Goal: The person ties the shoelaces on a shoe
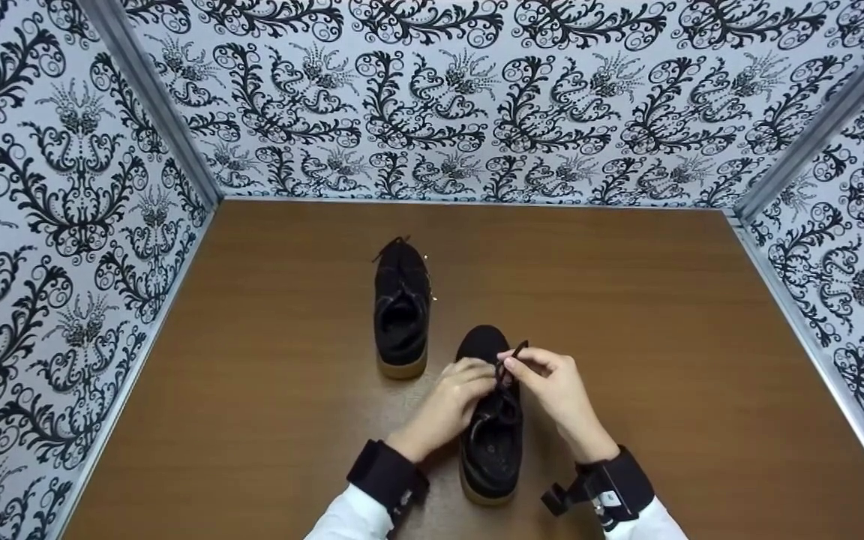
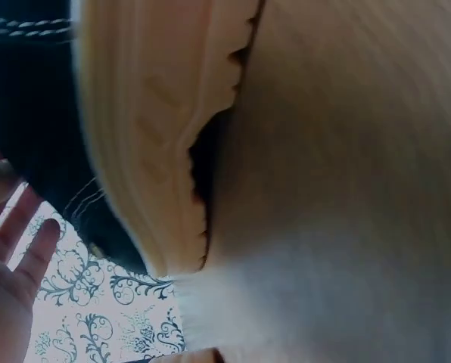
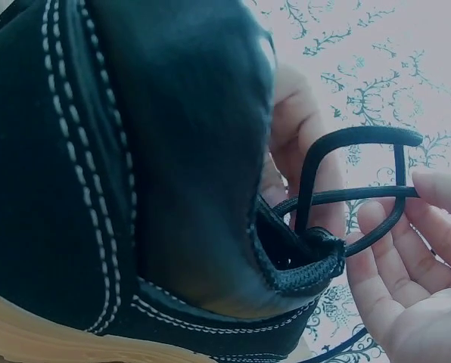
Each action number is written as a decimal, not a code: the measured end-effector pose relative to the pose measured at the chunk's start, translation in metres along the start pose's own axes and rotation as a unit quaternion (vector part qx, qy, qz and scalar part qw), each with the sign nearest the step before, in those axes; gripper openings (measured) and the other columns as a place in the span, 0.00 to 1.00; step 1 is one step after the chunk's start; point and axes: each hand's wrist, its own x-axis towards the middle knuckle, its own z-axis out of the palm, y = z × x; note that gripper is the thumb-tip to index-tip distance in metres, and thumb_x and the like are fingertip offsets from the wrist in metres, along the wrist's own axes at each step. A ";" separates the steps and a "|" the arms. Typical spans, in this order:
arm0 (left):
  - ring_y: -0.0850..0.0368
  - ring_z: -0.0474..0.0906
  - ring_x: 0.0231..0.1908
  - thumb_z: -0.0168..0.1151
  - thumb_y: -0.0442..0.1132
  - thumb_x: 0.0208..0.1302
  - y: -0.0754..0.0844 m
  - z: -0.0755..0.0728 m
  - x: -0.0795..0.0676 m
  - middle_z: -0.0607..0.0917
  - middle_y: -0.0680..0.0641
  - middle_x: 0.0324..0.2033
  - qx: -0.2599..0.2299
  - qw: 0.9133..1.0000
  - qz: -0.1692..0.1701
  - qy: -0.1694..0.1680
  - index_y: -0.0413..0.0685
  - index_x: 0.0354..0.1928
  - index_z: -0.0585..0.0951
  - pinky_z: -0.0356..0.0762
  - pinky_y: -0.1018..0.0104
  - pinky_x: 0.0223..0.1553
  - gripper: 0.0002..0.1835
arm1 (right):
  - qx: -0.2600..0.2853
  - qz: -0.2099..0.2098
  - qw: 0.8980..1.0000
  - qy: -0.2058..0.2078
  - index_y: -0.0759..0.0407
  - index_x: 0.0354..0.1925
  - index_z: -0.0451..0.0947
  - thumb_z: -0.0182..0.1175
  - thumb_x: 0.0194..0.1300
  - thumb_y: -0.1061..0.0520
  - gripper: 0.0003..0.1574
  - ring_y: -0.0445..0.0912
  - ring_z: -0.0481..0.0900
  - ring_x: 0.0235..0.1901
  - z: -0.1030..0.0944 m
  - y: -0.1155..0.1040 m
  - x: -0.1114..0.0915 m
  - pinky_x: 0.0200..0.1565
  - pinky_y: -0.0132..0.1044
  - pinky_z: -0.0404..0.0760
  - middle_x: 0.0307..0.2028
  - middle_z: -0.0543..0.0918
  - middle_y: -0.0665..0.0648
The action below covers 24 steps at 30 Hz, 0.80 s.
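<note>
A black lace-up shoe [image 1: 483, 342] with a tan sole [image 2: 157, 136] stands upright, toe pointing away from me. My right hand [image 1: 556, 386] pinches a black shoelace [image 3: 354, 138] between thumb and fingers, above the shoe's throat. In the right wrist view the lace forms a raised loop, and another strand crosses it to the right fingertips. From the other side, my left hand [image 1: 453, 397] reaches over the shoe with bent fingers at the lace. Its fingertips are partly hidden behind the shoe's collar [image 3: 309, 276] in the right wrist view.
The matching black shoe [image 1: 402, 337] stands farther back and to the left, its lace ends at the toe. Both rest on a brown wooden tabletop [image 1: 274, 360]. Black-and-white patterned panels [image 1: 432, 97] enclose the back and sides. A dark strap [image 1: 616, 484] circles the right wrist.
</note>
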 end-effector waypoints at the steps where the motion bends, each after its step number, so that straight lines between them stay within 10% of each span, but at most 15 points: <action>1: 0.57 0.75 0.53 0.58 0.30 0.62 0.000 0.001 0.000 0.84 0.52 0.47 -0.001 1.000 0.003 0.000 0.47 0.45 0.84 0.74 0.60 0.52 0.12 | 0.004 0.003 1.000 0.001 0.69 0.36 0.83 0.62 0.61 0.64 0.07 0.44 0.84 0.39 -0.001 0.004 0.001 0.41 0.31 0.80 0.41 0.84 0.68; 15: 0.59 0.77 0.44 0.64 0.40 0.60 -0.003 0.000 0.000 0.86 0.54 0.39 0.011 0.997 0.027 0.067 0.49 0.35 0.86 0.71 0.66 0.46 0.05 | 0.016 -0.005 1.000 -0.002 0.68 0.37 0.82 0.63 0.61 0.61 0.09 0.47 0.83 0.36 -0.004 0.013 0.002 0.39 0.34 0.81 0.40 0.84 0.69; 24: 0.61 0.76 0.32 0.69 0.37 0.53 -0.002 -0.019 -0.010 0.84 0.57 0.28 0.030 0.992 -0.023 0.118 0.51 0.32 0.83 0.70 0.67 0.36 0.04 | 0.004 -0.007 1.000 0.008 0.65 0.36 0.84 0.63 0.61 0.61 0.08 0.46 0.83 0.39 -0.006 0.012 -0.001 0.41 0.32 0.80 0.40 0.84 0.68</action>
